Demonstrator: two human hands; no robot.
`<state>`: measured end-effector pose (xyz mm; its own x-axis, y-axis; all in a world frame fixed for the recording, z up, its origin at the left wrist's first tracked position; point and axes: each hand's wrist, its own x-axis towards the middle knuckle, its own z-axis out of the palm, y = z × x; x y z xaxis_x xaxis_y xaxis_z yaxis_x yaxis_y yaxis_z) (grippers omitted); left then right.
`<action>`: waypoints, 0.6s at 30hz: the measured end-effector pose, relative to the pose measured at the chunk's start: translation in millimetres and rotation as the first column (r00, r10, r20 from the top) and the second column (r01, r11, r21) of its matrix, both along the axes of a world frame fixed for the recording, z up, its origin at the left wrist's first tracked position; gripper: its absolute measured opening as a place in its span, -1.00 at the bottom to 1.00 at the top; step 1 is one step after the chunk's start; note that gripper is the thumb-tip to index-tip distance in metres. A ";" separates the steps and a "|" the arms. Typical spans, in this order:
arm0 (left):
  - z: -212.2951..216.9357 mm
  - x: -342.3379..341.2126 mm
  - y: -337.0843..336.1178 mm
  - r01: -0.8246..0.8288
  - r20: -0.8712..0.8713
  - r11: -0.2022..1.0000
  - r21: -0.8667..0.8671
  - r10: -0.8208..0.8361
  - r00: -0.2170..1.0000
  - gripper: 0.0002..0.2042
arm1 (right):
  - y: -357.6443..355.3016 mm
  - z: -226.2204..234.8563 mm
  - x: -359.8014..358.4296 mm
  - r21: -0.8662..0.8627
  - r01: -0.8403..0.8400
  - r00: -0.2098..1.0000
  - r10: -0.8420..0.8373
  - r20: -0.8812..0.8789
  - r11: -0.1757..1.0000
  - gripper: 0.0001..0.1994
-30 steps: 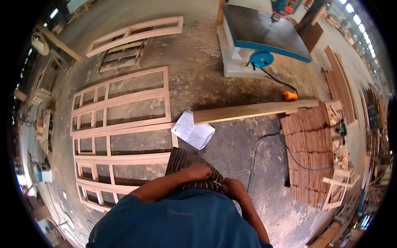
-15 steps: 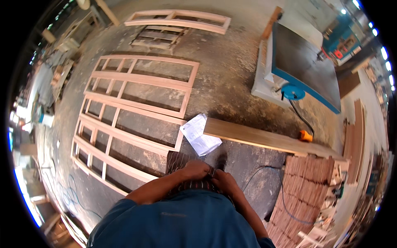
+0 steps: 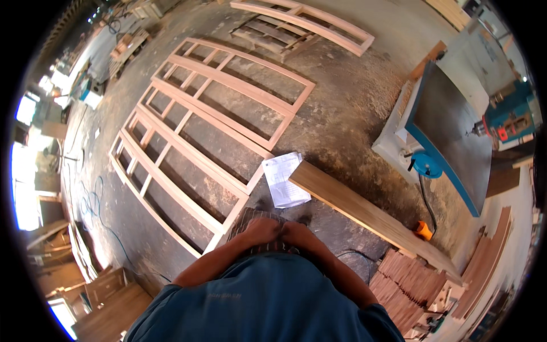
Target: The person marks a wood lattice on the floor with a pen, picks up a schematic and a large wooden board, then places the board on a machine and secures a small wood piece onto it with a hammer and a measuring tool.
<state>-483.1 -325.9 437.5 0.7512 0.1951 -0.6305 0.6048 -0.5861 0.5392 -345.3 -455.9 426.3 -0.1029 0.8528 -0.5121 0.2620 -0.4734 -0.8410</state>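
Note:
My left hand and my right hand meet at my waist, both with fingers closed. They grip a dark striped waist cloth that I wear below a blue shirt. The fingertips are partly hidden by the knuckles and the cloth folds. On the floor just ahead of my hands lies a creased white paper sheet with print on it. A long wooden plank runs from beside the sheet toward the right.
Several pale wooden frames lie on the floor ahead and left. Another frame rests on a pallet farther off. At right stand a machine with a dark table and blue handwheel, and stacked wood strips.
My hands have drawn closer together at the waist cloth, the right one shifting inward. The whole view has turned, so the frames and machine appear tilted and farther right.

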 end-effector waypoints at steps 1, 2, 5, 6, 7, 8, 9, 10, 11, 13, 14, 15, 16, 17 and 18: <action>-3.5 2.5 1.2 0.004 -0.001 1.000 -0.010 -0.004 1.000 -0.64 | 1.9 -0.5 1.2 -0.004 -0.009 0.998 0.009 0.062 1.000 -0.74; -6.7 3.2 2.6 0.014 0.018 1.000 0.005 -0.014 1.000 -0.64 | 4.9 -2.8 2.3 -0.006 -0.017 0.992 0.017 0.123 1.000 -0.75; -12.7 2.8 8.1 0.028 0.088 0.999 -0.032 -0.025 0.996 -0.65 | 9.0 -26.2 -1.3 0.027 -0.035 0.942 0.024 0.336 0.999 -0.75; -9.7 2.7 12.6 0.013 0.125 0.996 -0.093 -0.001 0.992 -0.64 | 10.7 -32.6 -2.3 0.044 -0.043 0.912 0.021 0.409 0.998 -0.75; -11.7 -3.6 14.6 0.001 0.147 0.986 -0.164 0.023 0.989 -0.64 | 9.6 -33.4 -5.6 0.046 -0.021 0.953 0.006 0.304 0.999 -0.75; -17.3 -9.9 20.2 -0.066 0.111 0.960 -0.272 0.100 0.989 -0.65 | 9.8 -31.2 -4.0 0.044 0.004 0.981 -0.012 0.196 0.999 -0.74; -24.3 -17.7 28.7 -0.136 0.065 0.917 -0.374 0.172 0.983 -0.65 | 8.7 -31.7 -2.3 0.039 0.031 0.996 -0.034 0.086 0.999 -0.73; -32.2 -27.8 35.5 -0.198 0.009 0.859 -0.472 0.230 0.973 -0.65 | 3.0 -37.1 -3.4 0.041 0.076 0.997 -0.074 -0.033 0.996 -0.72; -47.8 -39.4 39.5 -0.323 -0.056 0.841 -0.435 0.333 0.941 -0.65 | -4.1 -51.2 -2.6 0.037 0.126 0.981 -0.119 -0.152 0.991 -0.72; -86.8 -71.4 42.0 -0.556 -0.176 0.766 -0.324 0.528 0.831 -0.65 | -23.1 -80.5 -7.9 -0.219 0.362 0.838 -0.419 -0.349 0.906 -0.70; -110.8 -91.0 40.8 -0.545 -0.213 0.816 -0.192 0.507 0.835 -0.64 | -36.4 -98.8 -13.7 -0.460 0.474 0.677 -0.645 -0.355 0.751 -0.70; -138.2 -107.8 40.4 -0.518 -0.245 0.854 -0.058 0.491 0.836 -0.63 | -45.6 -124.1 -14.6 -0.668 0.517 0.486 -0.826 -0.285 0.535 -0.70; -165.6 -118.2 41.7 -0.489 -0.242 0.872 0.005 0.476 0.845 -0.61 | -56.2 -161.6 -13.1 -0.678 0.552 0.470 -0.853 -0.228 0.485 -0.71; -188.3 -135.7 37.6 -0.448 -0.264 0.892 0.061 0.447 0.855 -0.59 | -73.7 -199.6 -23.1 -0.701 0.577 0.441 -0.882 -0.164 0.419 -0.73; -207.4 -149.3 35.7 -0.397 -0.277 0.910 0.120 0.415 0.867 -0.56 | -85.6 -233.7 -33.9 -0.713 0.605 0.410 -0.906 -0.103 0.355 -0.74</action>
<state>-632.4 -290.2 230.1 0.3830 0.4856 -0.7858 0.9198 -0.2791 0.2758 -379.2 -541.5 192.5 0.1238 0.2782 -0.9525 -0.7531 -0.5987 -0.2728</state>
